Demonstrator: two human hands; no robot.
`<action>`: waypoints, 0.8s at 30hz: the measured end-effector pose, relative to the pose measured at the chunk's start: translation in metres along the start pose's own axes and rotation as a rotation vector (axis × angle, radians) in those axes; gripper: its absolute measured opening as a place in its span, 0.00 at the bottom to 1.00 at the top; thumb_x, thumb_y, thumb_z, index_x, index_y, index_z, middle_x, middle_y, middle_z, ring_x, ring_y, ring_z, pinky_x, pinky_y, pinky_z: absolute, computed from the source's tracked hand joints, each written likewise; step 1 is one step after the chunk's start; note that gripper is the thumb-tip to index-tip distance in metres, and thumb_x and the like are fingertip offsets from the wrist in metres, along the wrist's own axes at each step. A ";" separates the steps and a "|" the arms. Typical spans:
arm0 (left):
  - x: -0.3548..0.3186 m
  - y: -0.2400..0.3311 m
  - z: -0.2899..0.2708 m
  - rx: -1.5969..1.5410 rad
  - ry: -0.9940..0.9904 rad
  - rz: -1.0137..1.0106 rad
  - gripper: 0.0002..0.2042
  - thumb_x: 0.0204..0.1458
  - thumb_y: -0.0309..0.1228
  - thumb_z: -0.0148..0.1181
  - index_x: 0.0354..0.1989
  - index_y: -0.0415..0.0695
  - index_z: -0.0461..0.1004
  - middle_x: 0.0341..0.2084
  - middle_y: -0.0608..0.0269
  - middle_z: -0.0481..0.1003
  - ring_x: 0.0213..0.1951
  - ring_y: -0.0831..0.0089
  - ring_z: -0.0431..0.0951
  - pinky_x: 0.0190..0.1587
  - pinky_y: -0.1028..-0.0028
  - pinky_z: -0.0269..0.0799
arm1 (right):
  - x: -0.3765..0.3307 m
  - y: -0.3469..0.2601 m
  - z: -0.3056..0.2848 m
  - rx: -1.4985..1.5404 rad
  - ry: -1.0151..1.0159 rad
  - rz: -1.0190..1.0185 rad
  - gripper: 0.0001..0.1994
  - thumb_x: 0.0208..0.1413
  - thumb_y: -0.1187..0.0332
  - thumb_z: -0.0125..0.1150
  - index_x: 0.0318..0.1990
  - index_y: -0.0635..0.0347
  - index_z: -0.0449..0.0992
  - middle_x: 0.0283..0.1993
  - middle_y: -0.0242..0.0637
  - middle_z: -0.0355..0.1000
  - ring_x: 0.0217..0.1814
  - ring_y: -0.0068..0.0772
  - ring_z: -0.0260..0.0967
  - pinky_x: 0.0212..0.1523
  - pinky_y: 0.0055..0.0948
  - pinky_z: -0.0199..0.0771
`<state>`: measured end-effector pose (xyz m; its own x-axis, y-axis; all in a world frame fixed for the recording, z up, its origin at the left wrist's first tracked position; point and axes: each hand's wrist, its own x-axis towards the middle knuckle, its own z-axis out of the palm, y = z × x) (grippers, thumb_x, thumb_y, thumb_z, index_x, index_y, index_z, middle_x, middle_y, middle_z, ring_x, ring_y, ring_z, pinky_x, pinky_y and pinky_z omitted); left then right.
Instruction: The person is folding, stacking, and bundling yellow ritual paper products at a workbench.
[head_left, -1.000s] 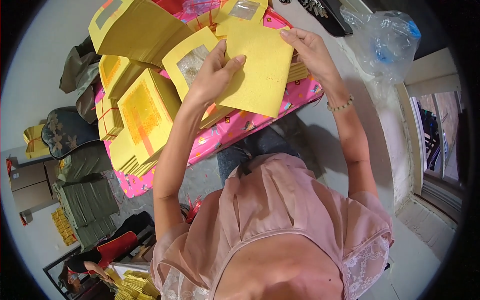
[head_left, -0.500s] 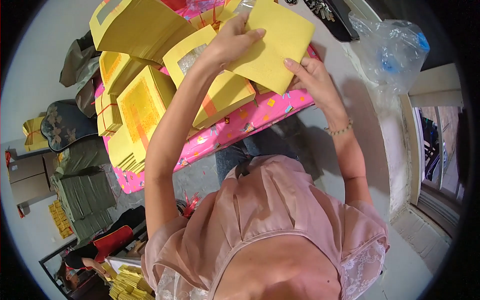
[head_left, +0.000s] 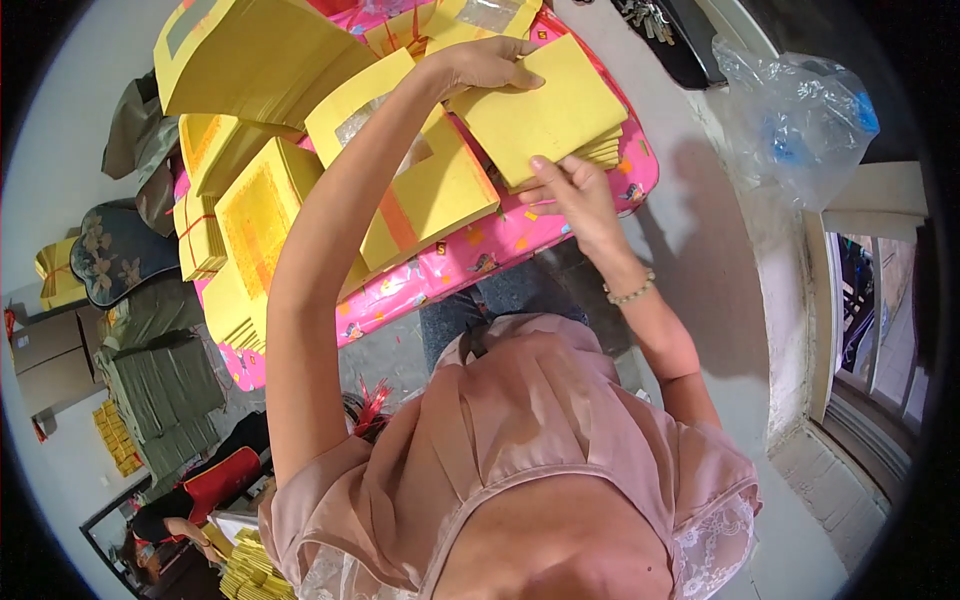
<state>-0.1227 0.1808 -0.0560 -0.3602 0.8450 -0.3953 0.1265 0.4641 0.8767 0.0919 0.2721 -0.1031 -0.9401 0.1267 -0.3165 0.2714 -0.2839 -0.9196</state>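
Observation:
A flat, folded yellow paper piece (head_left: pixel 535 115) lies over a stack of similar pieces (head_left: pixel 604 152) at the right end of the table. My left hand (head_left: pixel 488 65) grips its far left edge, thumb on top and the other fingertips partly hidden. At the near edge, my right hand (head_left: pixel 582 200) has its thumb on the paper and its fingers at the stack's side. Left of this stack sits a pile of yellow paper pieces (head_left: pixel 445 205) with an orange stripe. A yellow piece with a clear window (head_left: pixel 335 115) leans behind my left forearm.
Pink patterned cloth (head_left: pixel 480 242) covers the table. More yellow stacks (head_left: pixel 262 215) crowd its left side, and a tall bundle (head_left: pixel 265 65) stands behind. A clear plastic bag (head_left: pixel 800 120) hangs at the right. Lower left, another person's arm (head_left: pixel 190 532) reaches toward yellow bundles (head_left: pixel 255 570).
Both hands have brought the yellow paper piece down and slightly left, from above the table onto the right-hand stack. The view has shifted a little.

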 end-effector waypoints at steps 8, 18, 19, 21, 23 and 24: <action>0.036 -0.036 0.013 0.080 0.007 -0.010 0.20 0.50 0.31 0.63 0.52 0.44 0.73 0.39 0.63 0.78 0.43 0.74 0.76 0.47 0.71 0.71 | 0.011 0.028 -0.002 -0.037 0.044 0.056 0.16 0.61 0.60 0.57 0.43 0.67 0.75 0.35 0.40 0.77 0.30 0.24 0.75 0.30 0.20 0.76; 0.047 -0.051 0.012 -0.043 0.028 -0.220 0.21 0.53 0.30 0.61 0.57 0.44 0.68 0.42 0.65 0.76 0.44 0.77 0.74 0.48 0.74 0.70 | 0.031 -0.023 -0.032 -0.958 0.347 -0.804 0.06 0.55 0.68 0.60 0.38 0.59 0.75 0.36 0.38 0.71 0.39 0.38 0.71 0.38 0.32 0.68; 0.047 -0.052 0.013 -0.045 0.033 -0.211 0.22 0.52 0.31 0.61 0.57 0.44 0.69 0.42 0.65 0.76 0.43 0.76 0.74 0.47 0.73 0.71 | 0.037 -0.019 -0.036 -1.078 0.261 -0.812 0.07 0.54 0.67 0.61 0.38 0.58 0.75 0.38 0.38 0.70 0.43 0.40 0.69 0.43 0.34 0.67; 0.047 -0.048 0.017 -0.049 0.041 -0.204 0.22 0.52 0.32 0.62 0.57 0.44 0.69 0.42 0.64 0.76 0.42 0.76 0.75 0.47 0.72 0.71 | 0.043 -0.008 -0.043 -1.118 0.256 -0.818 0.09 0.53 0.66 0.61 0.40 0.57 0.76 0.41 0.38 0.70 0.46 0.41 0.68 0.46 0.36 0.66; 0.050 -0.045 0.022 0.198 0.092 -0.161 0.23 0.50 0.35 0.63 0.56 0.46 0.70 0.41 0.64 0.76 0.41 0.74 0.75 0.45 0.70 0.72 | 0.046 0.004 -0.045 -1.154 0.247 -0.826 0.11 0.53 0.65 0.62 0.42 0.57 0.76 0.43 0.39 0.70 0.49 0.42 0.66 0.49 0.37 0.64; 0.050 -0.046 0.023 0.202 0.077 -0.113 0.25 0.48 0.36 0.63 0.56 0.47 0.70 0.42 0.60 0.76 0.42 0.72 0.76 0.45 0.69 0.72 | 0.046 0.010 -0.044 -1.142 0.272 -0.815 0.13 0.53 0.64 0.62 0.45 0.55 0.76 0.47 0.39 0.68 0.51 0.43 0.65 0.50 0.39 0.63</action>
<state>-0.1255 0.2079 -0.1220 -0.4510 0.7657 -0.4586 0.2614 0.6046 0.7524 0.0603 0.3170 -0.1375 -0.8789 0.0920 0.4680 -0.1784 0.8466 -0.5014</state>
